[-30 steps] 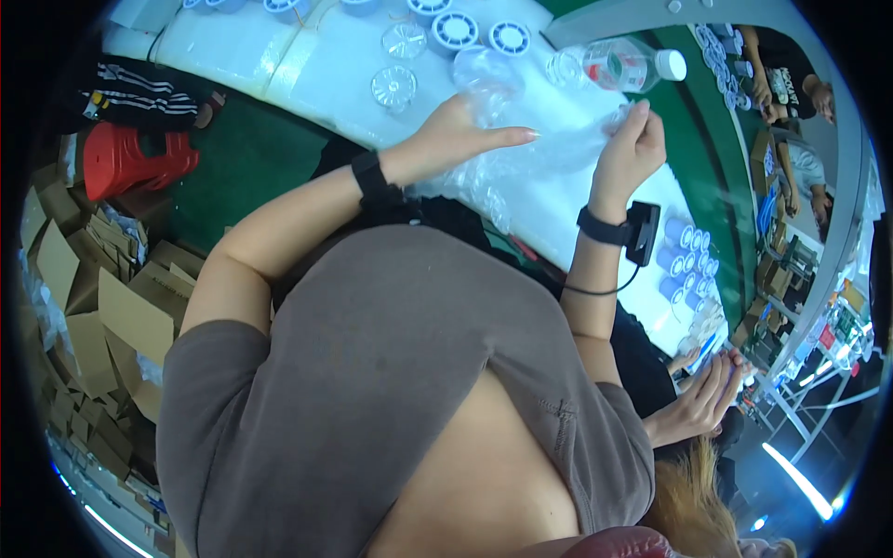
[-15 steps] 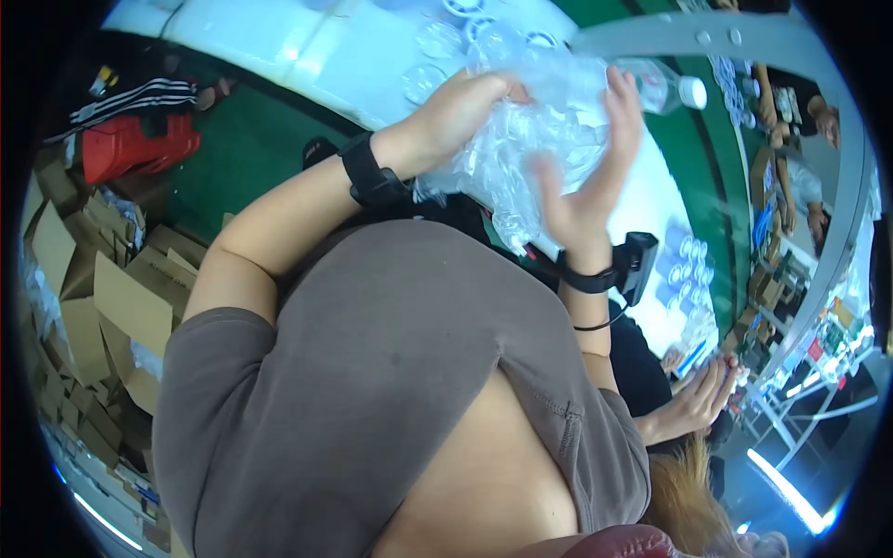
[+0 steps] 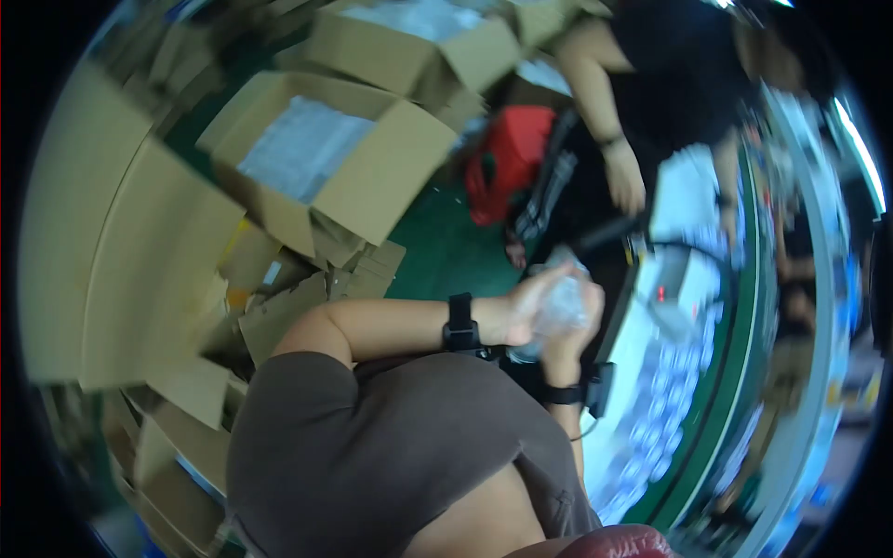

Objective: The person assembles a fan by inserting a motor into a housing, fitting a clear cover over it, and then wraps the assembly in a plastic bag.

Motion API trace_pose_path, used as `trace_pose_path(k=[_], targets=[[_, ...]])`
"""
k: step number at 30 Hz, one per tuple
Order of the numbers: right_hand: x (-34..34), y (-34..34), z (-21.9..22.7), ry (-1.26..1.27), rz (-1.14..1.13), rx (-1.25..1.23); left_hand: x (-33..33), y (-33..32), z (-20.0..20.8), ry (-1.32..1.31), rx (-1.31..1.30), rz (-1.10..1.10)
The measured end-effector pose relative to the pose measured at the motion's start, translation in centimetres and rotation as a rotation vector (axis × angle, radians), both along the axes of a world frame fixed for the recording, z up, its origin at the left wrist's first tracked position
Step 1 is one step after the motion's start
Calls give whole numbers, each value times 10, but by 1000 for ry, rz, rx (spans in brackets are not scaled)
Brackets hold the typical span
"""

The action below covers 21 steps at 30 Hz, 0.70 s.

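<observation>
Between my hands is a crumpled wad of clear plastic film (image 3: 563, 305), squeezed together in front of my chest. My left hand (image 3: 524, 312) presses on it from the left, the fingers curled over its top. From the right, my right hand (image 3: 579, 327) closes around the same wad. Motion blurs some of the fingers. Both wrists carry black straps, the right one with a small black box.
Open cardboard boxes (image 3: 391, 177) with clear plastic inside stand to the left and far. A red plastic object (image 3: 516, 158) is on the green floor. A co-worker in black (image 3: 684, 84) leans by the white table (image 3: 609, 432), which holds several clear items and a white device (image 3: 674, 288).
My view has swung left, from the table with the bottle toward the boxes. The spread plastic is now a smaller wad, and my right hand, open before, has closed on it.
</observation>
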State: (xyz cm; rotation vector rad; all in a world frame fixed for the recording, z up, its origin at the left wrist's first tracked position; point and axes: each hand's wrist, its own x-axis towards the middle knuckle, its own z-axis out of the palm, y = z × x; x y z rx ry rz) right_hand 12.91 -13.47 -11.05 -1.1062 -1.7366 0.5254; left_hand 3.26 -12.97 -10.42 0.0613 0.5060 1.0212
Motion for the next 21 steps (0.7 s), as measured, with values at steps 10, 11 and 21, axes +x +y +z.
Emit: trace_pose_path(k=[10, 11, 21], targets=[[-308, 252, 17, -77, 727, 192, -286, 49, -9, -59, 138, 836], [-336, 301, 17, 47, 564, 465, -304, 47, -15, -72, 167, 1010], [-548, 675, -93, -867, 186, 640, -363, 55, -97, -66, -483, 1649]])
